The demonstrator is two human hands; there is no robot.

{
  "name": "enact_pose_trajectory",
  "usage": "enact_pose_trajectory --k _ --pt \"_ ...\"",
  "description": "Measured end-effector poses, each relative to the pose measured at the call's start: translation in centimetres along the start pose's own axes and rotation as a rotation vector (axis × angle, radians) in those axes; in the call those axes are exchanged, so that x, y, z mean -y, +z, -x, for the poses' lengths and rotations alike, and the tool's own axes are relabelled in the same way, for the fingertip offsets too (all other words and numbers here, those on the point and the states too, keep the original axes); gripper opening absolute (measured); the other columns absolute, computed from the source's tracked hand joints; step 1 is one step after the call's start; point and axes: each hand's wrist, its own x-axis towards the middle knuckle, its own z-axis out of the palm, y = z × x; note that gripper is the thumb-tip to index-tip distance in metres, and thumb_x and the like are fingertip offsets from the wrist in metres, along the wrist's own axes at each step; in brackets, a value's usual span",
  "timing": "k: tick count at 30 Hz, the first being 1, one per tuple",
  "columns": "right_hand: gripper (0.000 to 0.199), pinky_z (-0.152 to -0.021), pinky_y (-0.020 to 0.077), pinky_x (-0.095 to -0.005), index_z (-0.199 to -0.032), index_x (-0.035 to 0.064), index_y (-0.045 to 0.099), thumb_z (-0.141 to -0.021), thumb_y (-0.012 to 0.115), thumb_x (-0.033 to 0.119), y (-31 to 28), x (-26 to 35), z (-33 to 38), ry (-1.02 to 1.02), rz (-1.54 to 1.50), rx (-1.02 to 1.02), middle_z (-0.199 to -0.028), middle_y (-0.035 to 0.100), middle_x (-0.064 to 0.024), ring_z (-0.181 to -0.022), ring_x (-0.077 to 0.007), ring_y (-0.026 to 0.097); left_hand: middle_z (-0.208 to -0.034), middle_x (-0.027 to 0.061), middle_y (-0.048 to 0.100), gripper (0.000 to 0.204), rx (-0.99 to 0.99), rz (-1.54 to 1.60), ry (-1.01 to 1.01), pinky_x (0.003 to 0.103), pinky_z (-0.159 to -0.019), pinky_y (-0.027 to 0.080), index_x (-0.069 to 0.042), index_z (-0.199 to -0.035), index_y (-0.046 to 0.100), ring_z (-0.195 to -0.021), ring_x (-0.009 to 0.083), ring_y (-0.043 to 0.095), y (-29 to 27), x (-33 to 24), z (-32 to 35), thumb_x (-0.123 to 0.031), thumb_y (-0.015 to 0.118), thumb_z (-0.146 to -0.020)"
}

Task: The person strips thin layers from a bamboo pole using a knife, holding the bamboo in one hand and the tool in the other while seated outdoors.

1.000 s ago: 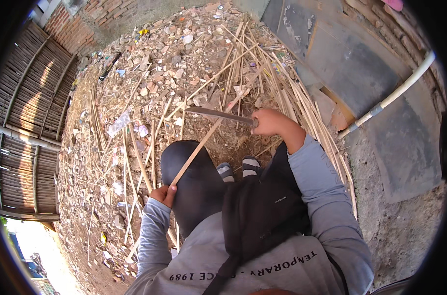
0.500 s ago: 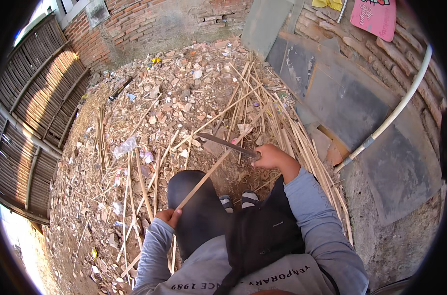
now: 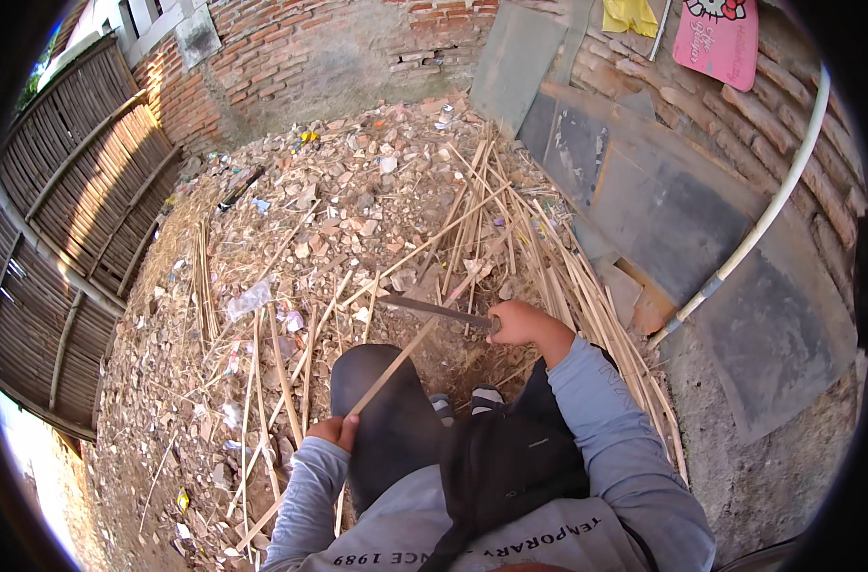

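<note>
Over the rubble ground, the left hand (image 3: 334,432) grips a bamboo strip (image 3: 407,350) and the right hand (image 3: 513,322) closes on a knife (image 3: 434,308) laid across it, so the shaving seems underway and the next stroke needs a steady strip.

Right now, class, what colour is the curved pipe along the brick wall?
White, the pipe, clearest in the head view.

Single head-worn fisheye view, looking steeply down from above, close over lap, rubble ground (image 3: 291,238) ahead.

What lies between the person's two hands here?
In the head view, the dark-trousered knee sits between left hand and right hand, crossed by the bamboo strip.
</note>
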Motion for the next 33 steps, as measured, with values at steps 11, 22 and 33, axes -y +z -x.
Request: enact_pose_trajectory --k 11,22,33 --pt "0.043 -0.078 0.0498 -0.0433 -0.102 0.0047 0.065 -0.07 0.073 0.034 -0.3 2.2 0.7 0.058 -0.055 0.124 -0.092 0.066 -0.02 -0.09 -0.0369 0.063 -0.068 0.0244 0.06 0.058 -0.01 0.024 0.012 0.047 -0.063 0.046 0.0 -0.078 0.062 -0.069 0.0435 0.06 0.2 0.5 -0.2 -0.053 0.044 -0.093" --pt "0.047 -0.079 0.0494 -0.041 -0.1 0.0002 0.064 -0.071 0.074 0.035 -0.2 -1.0 -0.6 0.12 -0.092 0.053 -0.092 0.066 -0.0205 -0.089 -0.0342 0.063 -0.061 0.0215 0.057 0.06 -0.019 0.084 0.061 0.044 -0.057 0.043 0.001 -0.073 0.06 -0.059 0.0388 0.056 0.1 0.6 -0.7 -0.054 0.047 -0.092" --pt "0.053 -0.079 0.049 -0.0422 -0.111 0.0024 0.062 -0.072 0.074 0.036 -1.0 -1.6 -0.5 0.199 -0.097 0.044 -0.093 0.065 -0.0219 -0.091 -0.036 0.063 -0.058 0.0172 0.056 0.059 -0.013 0.119 0.049 0.04 -0.056 0.044 0.001 -0.076 0.062 -0.054 0.0281 0.055 0.1 0.7 -0.8 -0.054 0.049 -0.092"
